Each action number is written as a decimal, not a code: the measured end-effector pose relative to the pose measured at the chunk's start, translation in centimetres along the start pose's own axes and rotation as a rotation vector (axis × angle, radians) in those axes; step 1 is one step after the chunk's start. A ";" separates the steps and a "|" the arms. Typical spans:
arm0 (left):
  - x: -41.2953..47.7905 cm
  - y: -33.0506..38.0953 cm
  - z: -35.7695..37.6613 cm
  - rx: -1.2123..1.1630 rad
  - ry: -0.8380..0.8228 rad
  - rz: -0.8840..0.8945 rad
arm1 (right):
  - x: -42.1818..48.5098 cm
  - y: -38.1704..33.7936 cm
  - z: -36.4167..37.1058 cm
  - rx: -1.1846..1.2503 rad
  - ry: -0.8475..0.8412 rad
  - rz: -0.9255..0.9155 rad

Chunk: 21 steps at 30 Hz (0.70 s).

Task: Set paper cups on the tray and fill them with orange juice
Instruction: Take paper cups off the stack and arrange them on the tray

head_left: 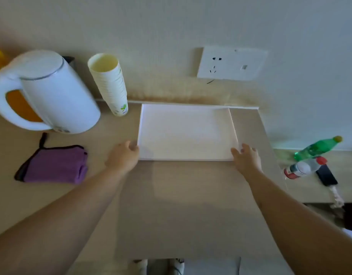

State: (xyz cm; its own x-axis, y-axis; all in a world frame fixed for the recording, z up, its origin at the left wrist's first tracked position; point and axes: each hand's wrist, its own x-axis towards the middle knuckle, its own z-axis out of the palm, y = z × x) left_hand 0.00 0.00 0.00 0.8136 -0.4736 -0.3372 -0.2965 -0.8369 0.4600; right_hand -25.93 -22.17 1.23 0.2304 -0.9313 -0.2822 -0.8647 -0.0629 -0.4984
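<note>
While the flat white rectangular tray [187, 133] lies on the beige counter [171, 195], open face up, its long axis runs left to right along the wall and its far edge sits just beside the wall strip. The left hand [124, 155] grips the tray's near-left corner with curled fingers. The right hand [246, 158] holds the near-right corner, thumb on top and fingers past the edge, though blur hides how firm either grip is. Nothing stands on the tray yet.

The step in hand looks to be settling the tray. To do it well, both hands should keep it level and square to the wall, set it fully flat so that cups will not rock, and leave it within easy reach of the cups.

Just beyond the tray's far-left corner stands an upright stack of white paper cups [109, 86] with a green leaf print, mouths up. Left of that is a white plastic kettle [52, 92], with something orange behind it that I cannot identify. A folded purple cloth [56, 165] lies near left. Well apart on the right lies a green plastic bottle [318, 147].
</note>
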 end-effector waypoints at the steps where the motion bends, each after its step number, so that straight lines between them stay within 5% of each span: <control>1: 0.2 0.3 0.0 0.007 0.019 0.006 | 0.3 -0.3 0.2 -0.003 0.016 -0.015; 10: -0.9 -0.6 0.7 -0.033 0.075 0.017 | -1.5 0.5 1.0 0.001 0.102 -0.061; 21: -9.0 -7.5 -0.7 -0.118 0.119 0.030 | -10.0 3.8 1.5 -0.017 -0.007 -0.085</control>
State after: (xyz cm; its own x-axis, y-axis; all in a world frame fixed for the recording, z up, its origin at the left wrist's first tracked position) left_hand -4.78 10.68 0.16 0.8607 -0.4566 -0.2253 -0.2668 -0.7813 0.5643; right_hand -30.89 -12.55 0.95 0.3063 -0.9198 -0.2453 -0.8493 -0.1476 -0.5068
